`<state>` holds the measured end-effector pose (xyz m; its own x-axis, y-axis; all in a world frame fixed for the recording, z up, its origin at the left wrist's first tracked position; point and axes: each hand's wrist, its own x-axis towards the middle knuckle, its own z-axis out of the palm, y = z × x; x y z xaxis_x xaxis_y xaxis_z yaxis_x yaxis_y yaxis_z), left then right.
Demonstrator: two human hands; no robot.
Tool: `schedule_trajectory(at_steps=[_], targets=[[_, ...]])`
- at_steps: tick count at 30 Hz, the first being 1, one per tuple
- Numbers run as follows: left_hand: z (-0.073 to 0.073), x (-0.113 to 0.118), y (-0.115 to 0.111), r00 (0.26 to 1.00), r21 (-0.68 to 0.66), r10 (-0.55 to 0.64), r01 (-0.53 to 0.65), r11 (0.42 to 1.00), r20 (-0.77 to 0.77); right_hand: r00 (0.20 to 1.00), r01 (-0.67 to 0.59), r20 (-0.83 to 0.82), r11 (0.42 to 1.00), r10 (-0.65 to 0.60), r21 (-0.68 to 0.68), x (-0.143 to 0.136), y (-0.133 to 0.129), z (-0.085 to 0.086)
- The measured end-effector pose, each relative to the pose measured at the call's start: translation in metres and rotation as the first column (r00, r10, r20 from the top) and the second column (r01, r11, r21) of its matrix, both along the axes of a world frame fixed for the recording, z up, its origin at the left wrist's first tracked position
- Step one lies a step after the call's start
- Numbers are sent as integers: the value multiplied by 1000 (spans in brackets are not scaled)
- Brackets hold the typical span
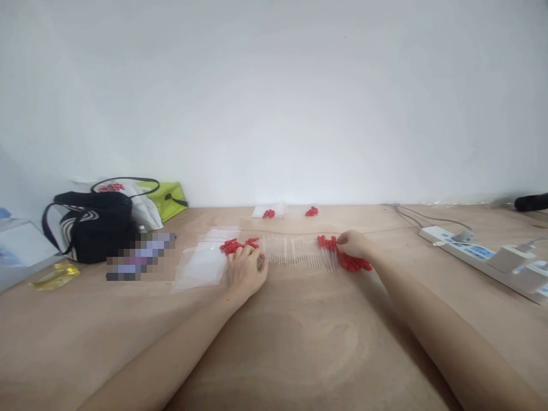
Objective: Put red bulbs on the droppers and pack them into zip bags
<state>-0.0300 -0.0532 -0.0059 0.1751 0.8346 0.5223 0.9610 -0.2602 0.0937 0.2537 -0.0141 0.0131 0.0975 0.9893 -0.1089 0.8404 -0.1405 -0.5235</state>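
Observation:
Across the middle of the wooden table lies a row of thin clear tubes (293, 252), side by side. My left hand (247, 268) rests at the row's left end, fingers bent, beside a pile of red caps (233, 246); what its fingertips hold, if anything, is hidden. At the right end several tubes carry red caps (327, 242) on their far ends. My right hand (353, 244) has its fingers pinched together by these capped tubes, and what they grip is too small to make out. More loose red caps (353, 263) lie just below that hand.
Clear plastic bags (205, 262) lie left of my left hand. Two small groups of red pieces (268, 214) sit near the wall. Farther left are a black bag (100, 228), a green bag (173, 200) and yellow tape (55, 276). A power strip (479, 254) with chargers is at right.

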Motion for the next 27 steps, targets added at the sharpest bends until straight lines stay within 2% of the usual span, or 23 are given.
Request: schedule_trajectory(at_steps=[3, 7, 13, 21, 27], targets=[[9, -3, 15, 997, -10, 77, -77, 997, -14, 999, 1, 54, 1000, -2, 16, -3, -2, 1], [17, 3, 37, 984, -112, 163, -170, 979, -72, 997, -2, 72, 1000, 0, 21, -7, -4, 0], [18, 18, 61, 957, -198, 230, -264, 944, -177, 981, -14, 195, 997, 0, 70, -9, -2, -3], [16, 28, 71, 935, -234, 278, -328, 915, -221, 949, 73, 293, 987, -112, 141, -9, -3, 5], [18, 34, 69, 944, -219, 247, -294, 930, -218, 935, 74, 330, 981, -130, 178, -17, -12, 16]])
